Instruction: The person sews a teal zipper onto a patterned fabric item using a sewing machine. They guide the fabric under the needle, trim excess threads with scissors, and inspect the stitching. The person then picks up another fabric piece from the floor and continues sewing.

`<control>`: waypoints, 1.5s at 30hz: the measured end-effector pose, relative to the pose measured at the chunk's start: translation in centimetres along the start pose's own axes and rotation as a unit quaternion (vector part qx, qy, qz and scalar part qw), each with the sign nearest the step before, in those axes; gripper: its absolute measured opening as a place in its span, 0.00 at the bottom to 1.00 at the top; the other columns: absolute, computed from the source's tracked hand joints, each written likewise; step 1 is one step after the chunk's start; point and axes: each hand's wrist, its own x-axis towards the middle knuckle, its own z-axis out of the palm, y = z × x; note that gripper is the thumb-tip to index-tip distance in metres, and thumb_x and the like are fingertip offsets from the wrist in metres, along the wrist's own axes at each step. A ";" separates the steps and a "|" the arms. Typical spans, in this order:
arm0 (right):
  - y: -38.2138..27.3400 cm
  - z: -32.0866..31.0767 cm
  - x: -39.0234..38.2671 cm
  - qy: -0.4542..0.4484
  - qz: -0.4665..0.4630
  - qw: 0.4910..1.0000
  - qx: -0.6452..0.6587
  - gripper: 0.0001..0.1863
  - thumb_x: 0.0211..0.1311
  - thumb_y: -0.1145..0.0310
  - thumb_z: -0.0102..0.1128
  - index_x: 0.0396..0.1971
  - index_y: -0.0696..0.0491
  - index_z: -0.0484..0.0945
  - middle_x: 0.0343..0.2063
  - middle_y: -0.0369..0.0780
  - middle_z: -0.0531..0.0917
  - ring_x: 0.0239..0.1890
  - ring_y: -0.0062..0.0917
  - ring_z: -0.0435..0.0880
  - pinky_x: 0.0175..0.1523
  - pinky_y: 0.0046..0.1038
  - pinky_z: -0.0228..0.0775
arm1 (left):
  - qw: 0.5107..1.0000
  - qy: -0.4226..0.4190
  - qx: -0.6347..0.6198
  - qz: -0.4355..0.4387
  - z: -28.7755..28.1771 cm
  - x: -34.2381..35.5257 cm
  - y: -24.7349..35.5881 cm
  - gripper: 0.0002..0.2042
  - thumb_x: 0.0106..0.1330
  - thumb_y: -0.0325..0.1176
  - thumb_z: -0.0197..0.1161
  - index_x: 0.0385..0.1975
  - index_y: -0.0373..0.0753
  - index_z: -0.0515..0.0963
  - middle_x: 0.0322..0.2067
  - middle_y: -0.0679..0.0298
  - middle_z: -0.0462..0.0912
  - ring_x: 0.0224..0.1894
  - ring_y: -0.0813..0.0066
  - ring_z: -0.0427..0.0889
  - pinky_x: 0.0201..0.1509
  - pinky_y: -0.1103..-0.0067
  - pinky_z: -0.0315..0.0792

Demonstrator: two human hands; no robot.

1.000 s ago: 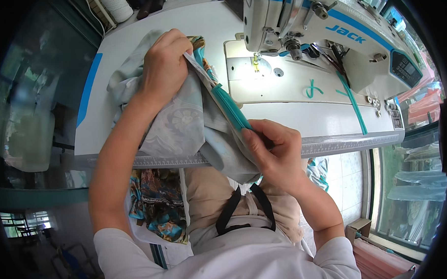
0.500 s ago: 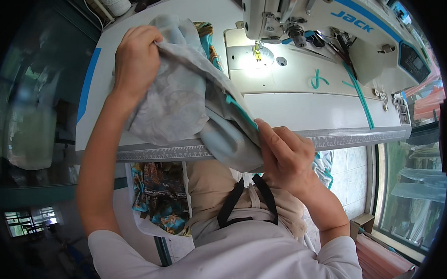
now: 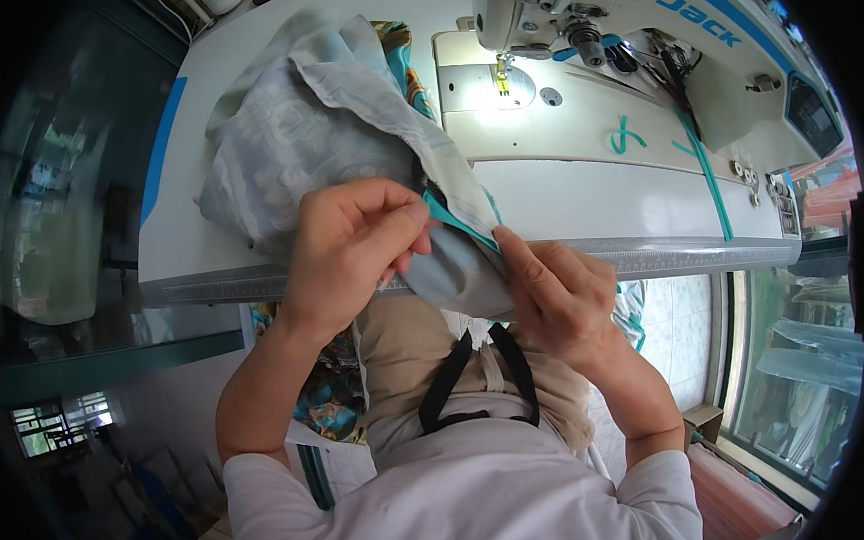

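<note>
A pale grey piece of fabric (image 3: 285, 142) with a faint pattern lies bunched on the sewing table, hanging over its front edge. Along its folded edge runs a teal binding strip (image 3: 457, 221). My left hand (image 3: 351, 254) is closed in a pinch at the strip's far end; the fingertips partly hide what they hold. Lower right, my right hand (image 3: 561, 294) pinches the fabric edge and the strip's near end between thumb and forefinger. A multicoloured printed part of the cloth (image 3: 401, 66) shows behind the grey side.
The sewing machine (image 3: 576, 27) stands at the back right, its lit presser foot (image 3: 502, 80) right of the fabric. Loose teal strips (image 3: 705, 175) lie on the machine bed and table. A ruler strip (image 3: 679, 255) edges the table front. More printed cloth (image 3: 330, 397) hangs below, at left.
My left hand has let go of the fabric's upper left part and come down toward me to the teal strip. The fabric has settled flatter; my right hand keeps its pinch.
</note>
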 end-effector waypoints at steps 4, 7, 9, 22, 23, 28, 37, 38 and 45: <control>-0.6 -0.3 1.0 0.013 0.025 0.999 -0.019 0.24 0.47 0.78 0.73 0.49 0.57 0.85 0.27 0.37 0.81 0.23 0.27 0.80 0.27 0.28 0.72 | 1.000 -0.007 0.011 0.004 -0.1 0.4 0.1 0.07 0.73 0.28 0.60 0.36 0.31 0.82 0.27 0.64 0.84 0.24 0.85 0.77 0.26 0.86 0.68; -1.4 0.2 3.1 0.039 0.057 0.998 0.009 0.19 0.49 0.72 0.75 0.44 0.56 0.84 0.28 0.37 0.81 0.26 0.28 0.81 0.29 0.29 0.72 | 1.000 -0.005 0.020 0.014 0.2 0.5 0.2 0.07 0.73 0.28 0.61 0.36 0.31 0.82 0.27 0.65 0.84 0.24 0.86 0.76 0.26 0.87 0.67; -2.1 0.7 4.7 0.052 0.106 0.990 0.076 0.14 0.50 0.72 0.74 0.38 0.54 0.83 0.29 0.37 0.82 0.27 0.30 0.82 0.29 0.30 0.72 | 0.999 0.002 0.042 0.032 0.3 0.5 0.6 0.07 0.72 0.28 0.61 0.35 0.31 0.83 0.26 0.66 0.84 0.25 0.88 0.76 0.26 0.87 0.66; -1.5 2.2 4.5 0.096 0.048 0.992 0.065 0.10 0.51 0.77 0.72 0.33 0.53 0.82 0.28 0.36 0.82 0.27 0.30 0.82 0.29 0.30 0.73 | 0.998 -0.022 -0.020 0.056 -0.7 0.8 0.3 0.07 0.73 0.23 0.60 0.47 0.29 0.78 0.36 0.58 0.85 0.33 0.74 0.85 0.30 0.79 0.80; -1.4 2.2 4.4 0.097 0.049 0.992 0.066 0.10 0.50 0.77 0.72 0.33 0.53 0.82 0.28 0.37 0.82 0.27 0.30 0.82 0.29 0.30 0.73 | 0.997 -0.032 -0.025 0.058 -0.7 0.8 0.2 0.08 0.72 0.22 0.60 0.47 0.29 0.77 0.37 0.58 0.85 0.34 0.74 0.85 0.31 0.79 0.80; -1.5 2.2 4.3 0.091 0.091 0.984 0.124 0.10 0.50 0.79 0.73 0.33 0.54 0.83 0.27 0.38 0.82 0.24 0.32 0.82 0.28 0.31 0.73 | 0.995 -0.051 -0.046 0.067 -0.6 0.7 -0.2 0.09 0.70 0.21 0.63 0.48 0.29 0.77 0.37 0.57 0.85 0.35 0.73 0.86 0.34 0.78 0.82; -1.5 1.0 4.2 0.012 0.217 0.931 0.294 0.06 0.59 0.78 0.71 0.35 0.59 0.83 0.25 0.39 0.81 0.24 0.24 0.81 0.28 0.25 0.71 | 0.982 -0.084 -0.166 0.026 -0.6 1.2 -0.9 0.07 0.70 0.21 0.65 0.43 0.31 0.76 0.36 0.55 0.85 0.35 0.70 0.87 0.36 0.77 0.82; -1.5 0.8 4.2 -0.001 0.233 0.920 0.316 0.05 0.62 0.77 0.70 0.36 0.60 0.83 0.26 0.38 0.82 0.25 0.21 0.80 0.29 0.24 0.71 | 0.983 -0.079 -0.164 0.025 -0.5 1.1 -0.9 0.07 0.70 0.21 0.65 0.43 0.31 0.76 0.36 0.56 0.85 0.35 0.71 0.86 0.35 0.77 0.82; -0.6 0.4 6.3 -0.052 0.377 0.787 0.485 0.09 0.74 0.72 0.63 0.40 0.63 0.84 0.28 0.34 0.85 0.28 0.10 0.76 0.31 0.18 0.70 | 0.985 -0.069 -0.152 0.035 -0.5 0.9 -1.0 0.06 0.69 0.21 0.65 0.41 0.32 0.76 0.34 0.57 0.85 0.33 0.72 0.86 0.34 0.77 0.82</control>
